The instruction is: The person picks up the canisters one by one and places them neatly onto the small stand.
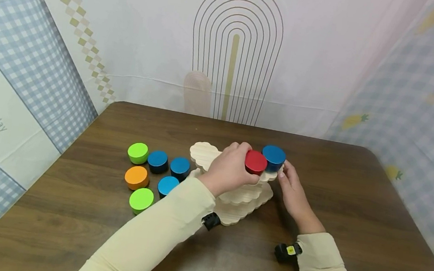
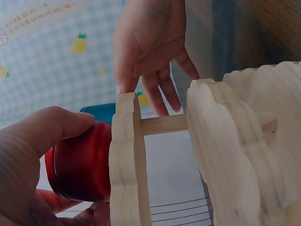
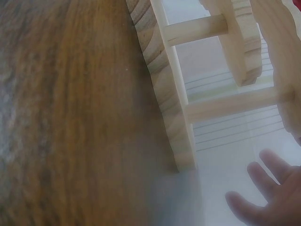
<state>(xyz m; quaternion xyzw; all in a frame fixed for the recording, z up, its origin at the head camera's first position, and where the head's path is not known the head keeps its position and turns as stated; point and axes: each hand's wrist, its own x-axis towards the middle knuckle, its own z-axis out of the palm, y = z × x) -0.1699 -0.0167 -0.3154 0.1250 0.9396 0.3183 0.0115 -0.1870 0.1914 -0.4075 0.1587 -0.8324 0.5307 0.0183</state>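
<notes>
A pale wooden tiered stand (image 1: 242,195) with scalloped, cloud-shaped shelves joined by dowels stands near the middle of the table. My left hand (image 1: 229,169) grips a red round tin (image 1: 256,161) by its sides, thumb on the near side. In the left wrist view the tin's base is right at the top shelf (image 2: 126,165). Beside it on that shelf sits a blue round tin (image 1: 273,156). At the shelf's right end is my right hand (image 1: 294,196), fingertips right at the edge near the blue tin. Its fingers are extended and spread in the right wrist view.
Left of the stand, several tins lie on the brown wooden table (image 1: 354,205): green tins (image 1: 137,153), an orange tin (image 1: 136,178) and blue tins (image 1: 157,162). My left sleeve (image 1: 161,232) partly covers this group. Printed cloth hangs behind and at both sides.
</notes>
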